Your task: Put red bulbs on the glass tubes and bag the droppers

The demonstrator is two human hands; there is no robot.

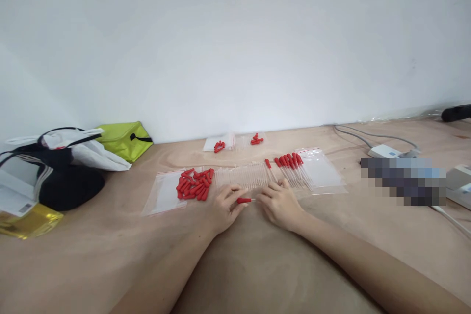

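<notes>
Clear bag (164, 191); red bulbs (195, 189) atop

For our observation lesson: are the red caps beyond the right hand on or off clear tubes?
On: clear tubes extend from the red caps toward the camera.

Heaped bulbs (193, 185): solid bright red. Lone bulb (243, 200), front centre: same red. Thin tubes (241, 175) in a row: clear, faintly whitish. Droppers (292, 167): red tops, clear pale stems. Left bag (162, 194) and right bag (321, 167): see-through over whitish, thin red line along the edge. Two back clusters (257, 140): red also.

Tabletop (91, 255): pinkish brown, soft cloudy streaks. Wall (235, 49): pale bluish grey, plain.

Left side: boxy pouch (119, 138) lime green, strap (142, 138) black; crumpled bag (99, 154) white; rounded item (71, 189) black; foil-like packet (35, 223) shiny gold.

Right side: cable (353, 133) grey, power block (384, 151) white.
</notes>
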